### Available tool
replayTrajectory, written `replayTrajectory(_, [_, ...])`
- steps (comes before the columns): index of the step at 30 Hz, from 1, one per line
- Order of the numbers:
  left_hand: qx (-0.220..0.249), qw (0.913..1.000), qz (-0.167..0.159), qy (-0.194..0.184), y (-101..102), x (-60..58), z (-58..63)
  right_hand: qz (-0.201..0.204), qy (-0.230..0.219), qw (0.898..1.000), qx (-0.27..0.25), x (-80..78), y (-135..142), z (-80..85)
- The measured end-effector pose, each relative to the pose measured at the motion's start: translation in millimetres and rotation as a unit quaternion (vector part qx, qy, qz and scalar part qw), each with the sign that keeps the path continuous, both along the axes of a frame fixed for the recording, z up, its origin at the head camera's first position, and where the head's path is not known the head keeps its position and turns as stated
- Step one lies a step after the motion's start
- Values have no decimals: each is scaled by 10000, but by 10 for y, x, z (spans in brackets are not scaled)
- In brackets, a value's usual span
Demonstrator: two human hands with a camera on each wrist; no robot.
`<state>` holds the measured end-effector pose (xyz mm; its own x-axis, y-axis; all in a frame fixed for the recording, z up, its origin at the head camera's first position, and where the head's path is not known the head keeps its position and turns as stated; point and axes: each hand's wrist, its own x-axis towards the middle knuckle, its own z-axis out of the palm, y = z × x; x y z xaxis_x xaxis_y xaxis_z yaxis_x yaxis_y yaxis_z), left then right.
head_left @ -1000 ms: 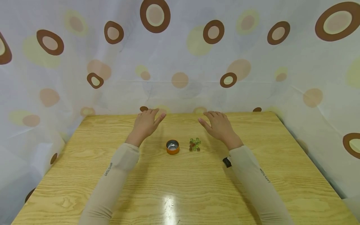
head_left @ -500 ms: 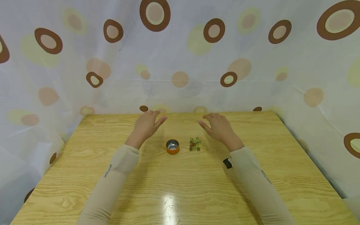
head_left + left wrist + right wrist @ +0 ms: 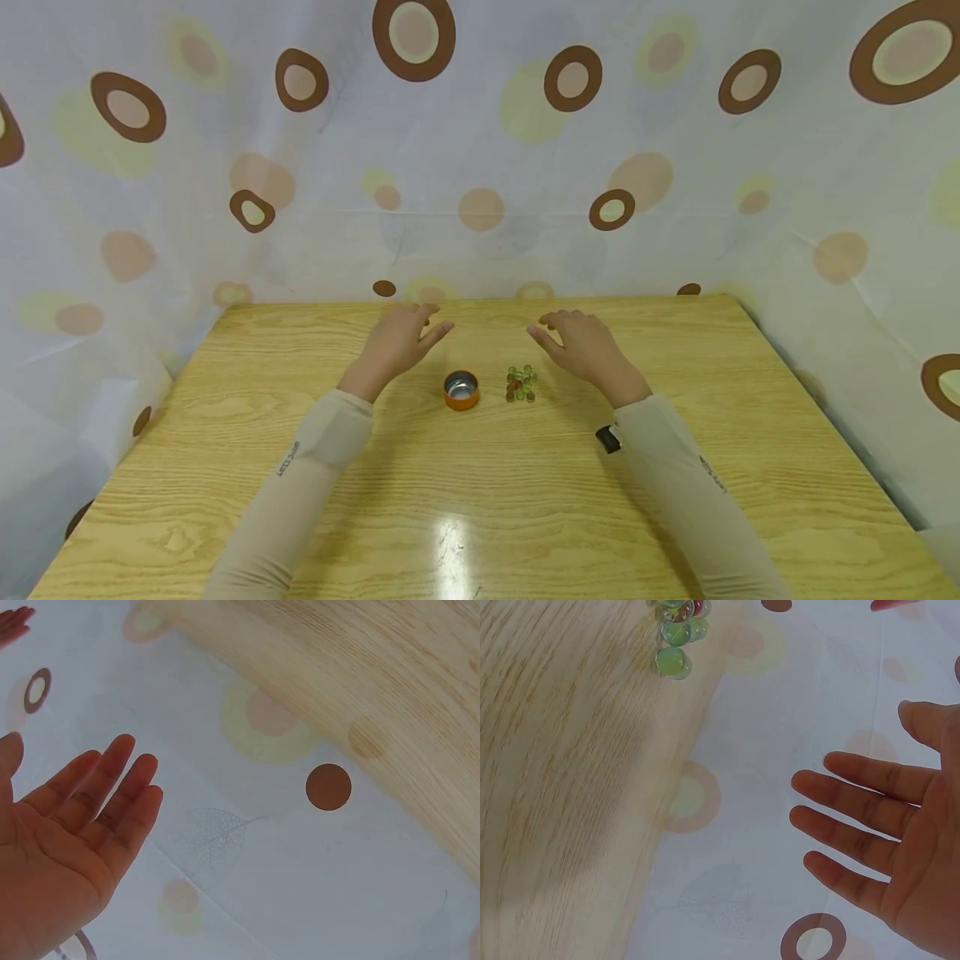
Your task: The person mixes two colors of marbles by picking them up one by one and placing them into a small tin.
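Note:
An orange bowl with a shiny metal inside stands on the wooden table, near the middle. Just to its right several glass marbles, green and reddish, lie in a tight cluster. My left hand hovers over the table beyond and left of the bowl, holding nothing; the left wrist view shows its palm with fingers extended. Beyond and right of the marbles floats my right hand, also holding nothing. Its fingers are spread and fairly straight in the right wrist view, where some marbles appear at the top.
A small black object shows beside the right sleeve cuff, partly hidden by it. Patterned white cloth rises behind the table and along both sides. Light glares off the table's near part.
Both hands have come down slightly toward the table, and the left hand has shifted a little to the right. Bowl and marbles stay in place.

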<state>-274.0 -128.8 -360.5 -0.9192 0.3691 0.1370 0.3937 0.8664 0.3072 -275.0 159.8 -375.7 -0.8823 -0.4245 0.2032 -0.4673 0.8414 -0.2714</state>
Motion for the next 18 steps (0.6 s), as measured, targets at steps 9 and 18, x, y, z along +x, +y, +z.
replayTrajectory(9, [142, 9964, -484, -683, 12, -8, -62, 41, -157, 9999, -44, 15, -6, -9])
replayTrajectory(18, [77, 9881, -1001, -1167, 5, 16, -113, 27, -25, 10000, 17, 45, -24, -26])
